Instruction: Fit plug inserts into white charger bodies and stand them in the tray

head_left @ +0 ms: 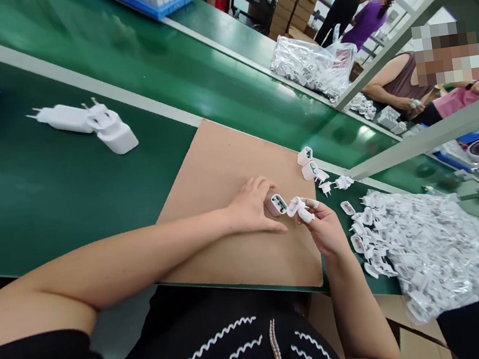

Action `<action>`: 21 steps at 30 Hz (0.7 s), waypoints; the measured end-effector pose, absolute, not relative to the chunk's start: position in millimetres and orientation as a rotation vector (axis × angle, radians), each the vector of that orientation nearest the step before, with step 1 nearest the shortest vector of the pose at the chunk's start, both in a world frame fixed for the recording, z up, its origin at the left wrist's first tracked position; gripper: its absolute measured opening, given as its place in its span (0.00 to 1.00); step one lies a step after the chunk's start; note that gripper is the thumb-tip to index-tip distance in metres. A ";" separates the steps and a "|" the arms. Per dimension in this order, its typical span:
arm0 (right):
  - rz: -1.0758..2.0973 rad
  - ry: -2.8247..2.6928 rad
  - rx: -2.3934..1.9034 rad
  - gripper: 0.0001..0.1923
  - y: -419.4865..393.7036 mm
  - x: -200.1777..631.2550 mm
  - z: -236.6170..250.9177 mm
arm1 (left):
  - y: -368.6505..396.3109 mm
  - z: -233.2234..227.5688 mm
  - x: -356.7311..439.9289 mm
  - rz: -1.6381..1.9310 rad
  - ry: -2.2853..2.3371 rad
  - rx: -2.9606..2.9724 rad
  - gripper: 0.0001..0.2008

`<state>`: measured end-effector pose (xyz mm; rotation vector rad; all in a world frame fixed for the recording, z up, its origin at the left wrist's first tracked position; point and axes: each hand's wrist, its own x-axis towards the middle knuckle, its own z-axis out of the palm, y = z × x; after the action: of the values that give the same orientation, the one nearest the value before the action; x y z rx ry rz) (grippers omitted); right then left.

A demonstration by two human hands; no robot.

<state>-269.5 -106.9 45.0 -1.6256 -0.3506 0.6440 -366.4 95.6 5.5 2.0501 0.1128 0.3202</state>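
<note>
2 hands work: left hand [252, 206] pinches 1 charger body [277, 204], right hand [322, 224] pinches 1 plug piece [297, 207].

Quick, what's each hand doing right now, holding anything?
Left hand: closed on a white charger body, over the cardboard sheet.
Right hand: closed on a small white plug piece, held up against the charger body.

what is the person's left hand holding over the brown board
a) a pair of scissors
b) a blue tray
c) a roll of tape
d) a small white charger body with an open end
d: the left hand grips a small white charger body, its open end turned to the right hand, which holds a white plug piece against it, above the brown board.
</note>
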 end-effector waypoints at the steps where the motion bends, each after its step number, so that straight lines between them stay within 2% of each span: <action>1: 0.652 -0.346 -1.619 0.21 -105.8 -270.2 45.0 | 92.9 4.6 -364.3 0.332 0.158 2.052 0.40; 5: 0.627 -0.405 -1.669 0.19 -102.1 -272.5 45.2 | 90.3 -0.8 -361.9 0.351 0.026 1.975 0.21; 6: 0.601 -0.444 -1.704 0.18 -101.9 -273.0 46.1 | 92.1 -2.3 -363.5 0.339 -0.060 1.947 0.20; 10: 0.382 -0.736 -1.963 0.14 -105.6 -275.0 55.6 | 102.2 -6.4 -372.2 0.336 -0.112 1.888 0.32; 12: 0.197 -0.951 -2.118 0.12 -108.3 -275.5 62.7 | 106.2 -6.6 -373.2 0.348 -0.076 1.888 0.27; 16: -0.060 -1.282 -2.224 0.15 -106.9 -275.7 74.0 | 109.3 -5.3 -370.0 0.308 -0.158 1.873 0.11; 21: -0.126 -1.525 -2.230 0.17 -90.4 -275.2 73.0 | 107.9 -5.4 -369.4 0.303 -0.123 1.807 0.12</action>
<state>-275.2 -90.4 73.0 -2.2301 -1.5249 -0.1263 -369.4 107.9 -5.4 1.8068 -0.1232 0.3026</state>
